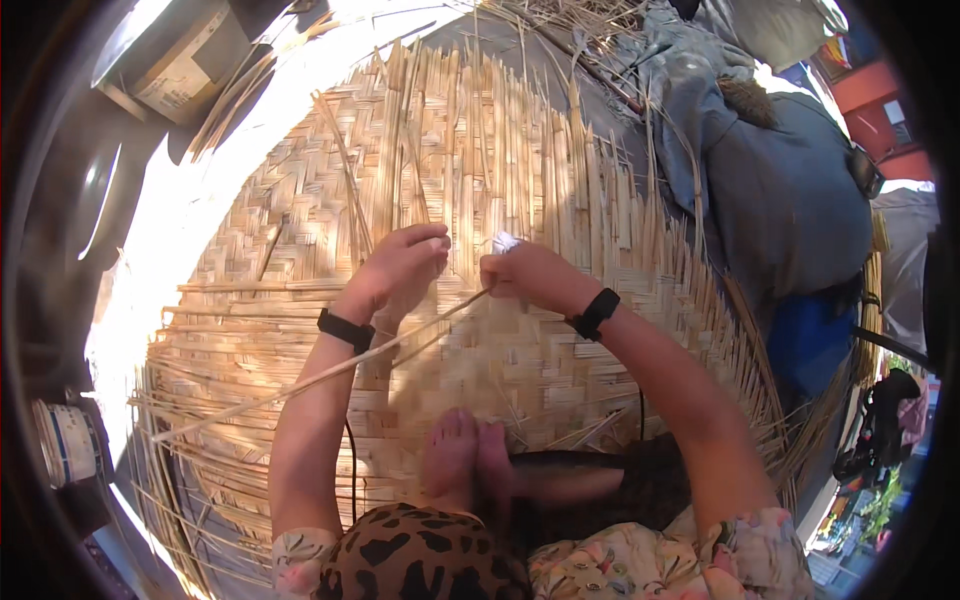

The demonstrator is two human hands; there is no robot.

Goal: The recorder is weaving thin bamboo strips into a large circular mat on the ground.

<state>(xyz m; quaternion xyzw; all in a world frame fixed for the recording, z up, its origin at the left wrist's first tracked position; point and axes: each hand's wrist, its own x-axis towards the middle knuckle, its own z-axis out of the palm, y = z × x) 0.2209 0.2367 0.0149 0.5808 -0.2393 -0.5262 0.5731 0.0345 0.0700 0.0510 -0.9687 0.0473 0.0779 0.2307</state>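
Beneath me spreads a large mat (pixel 530 370) woven from flat, pale-tan reed strips. My right hand (pixel 535 277) is closed around one end of a long thin reed strip (pixel 300 385). That strip slants down to the left and crosses in front of my left forearm. Something small and white (pixel 505 242) shows at the fingers of my right hand; whether it is cloth or a wrapping is unclear. My left hand (pixel 405 265) hovers over the mat's middle, its fingers curled in; what they hold, if anything, is hidden. Loose strip ends (pixel 410 180) stick out just beyond it.
My bare feet (pixel 455 445) rest on the mat. Unwoven ends fringe its far and left edges. Grey-blue cloth (pixel 780 190) covers a bulky heap at right, beside a blue object (pixel 812 340). At upper left stands a bucket-like container (pixel 190 65); a round tub (pixel 68 440) sits left.
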